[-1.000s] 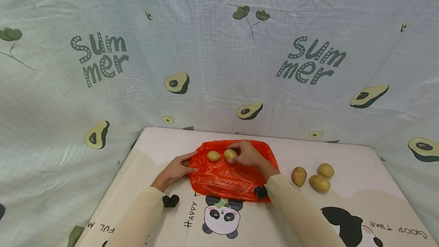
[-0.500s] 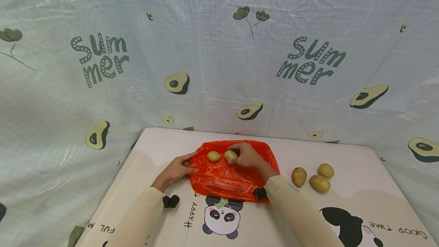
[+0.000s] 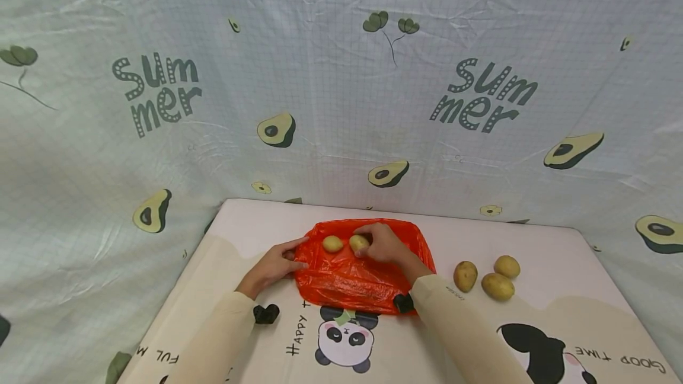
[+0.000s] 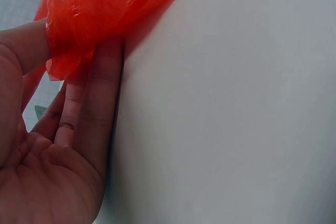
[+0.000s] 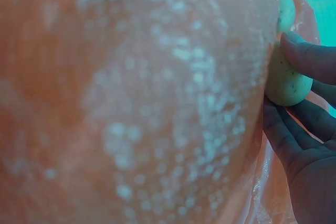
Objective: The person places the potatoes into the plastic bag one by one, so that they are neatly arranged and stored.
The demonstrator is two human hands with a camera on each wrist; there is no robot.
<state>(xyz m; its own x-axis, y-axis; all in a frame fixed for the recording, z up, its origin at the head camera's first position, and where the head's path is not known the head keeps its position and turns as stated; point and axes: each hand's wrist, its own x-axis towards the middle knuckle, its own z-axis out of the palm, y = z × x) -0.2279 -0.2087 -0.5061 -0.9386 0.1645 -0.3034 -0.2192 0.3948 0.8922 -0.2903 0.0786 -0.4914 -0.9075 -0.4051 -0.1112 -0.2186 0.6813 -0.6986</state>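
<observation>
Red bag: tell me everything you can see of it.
The red bag is thin, shiny, crinkled film, apparently plastic, spread open on the table. It looks roughly rectangular with rounded corners. The left hand holds its left edge between thumb and fingers. One loose potato rests in it; the right hand grips a second potato inside; whether that one touches the film is unclear.

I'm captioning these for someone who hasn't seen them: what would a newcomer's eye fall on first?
The bright red plastic bag stands out first, spread on the pale table, with the left hand touching its left edge. Over it, the right hand grips one potato beside a second potato. Three more potatoes lie clustered to the right.
</observation>
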